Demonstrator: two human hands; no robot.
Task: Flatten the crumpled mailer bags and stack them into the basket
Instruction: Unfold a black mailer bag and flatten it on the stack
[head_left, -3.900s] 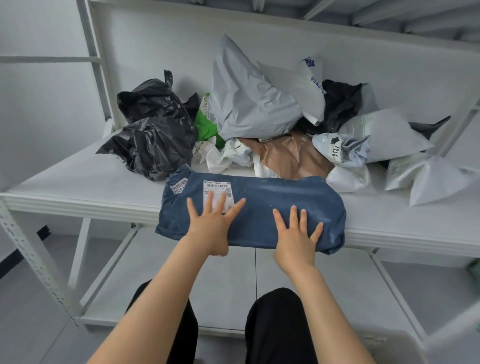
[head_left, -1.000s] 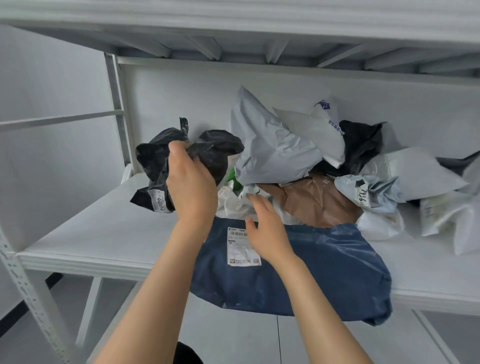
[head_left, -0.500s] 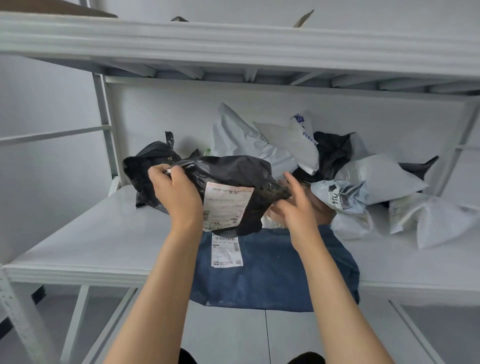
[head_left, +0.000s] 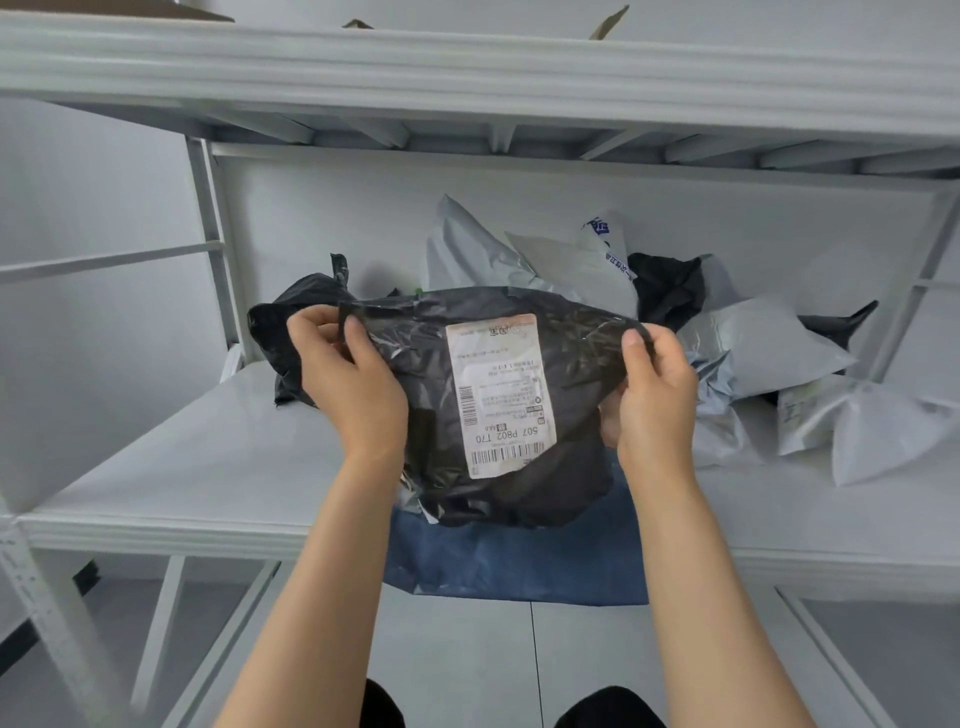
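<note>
- Black mailer bag held up in the air over the shelf, label facing camera and upside down.
- Left hand pinches its top-left corner, thumb in front.
- Right hand pinches its top-right edge; bag hangs stretched between the two hands.
- Blue mailer lies flat on the shelf under it, overhanging the front edge.
- Pile of grey, white and black bags behind.

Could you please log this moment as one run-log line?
left hand: grips black mailer bag, left edge | right hand: grips right edge | bag held over blue mailer bag on shelf | basket: unseen
</note>
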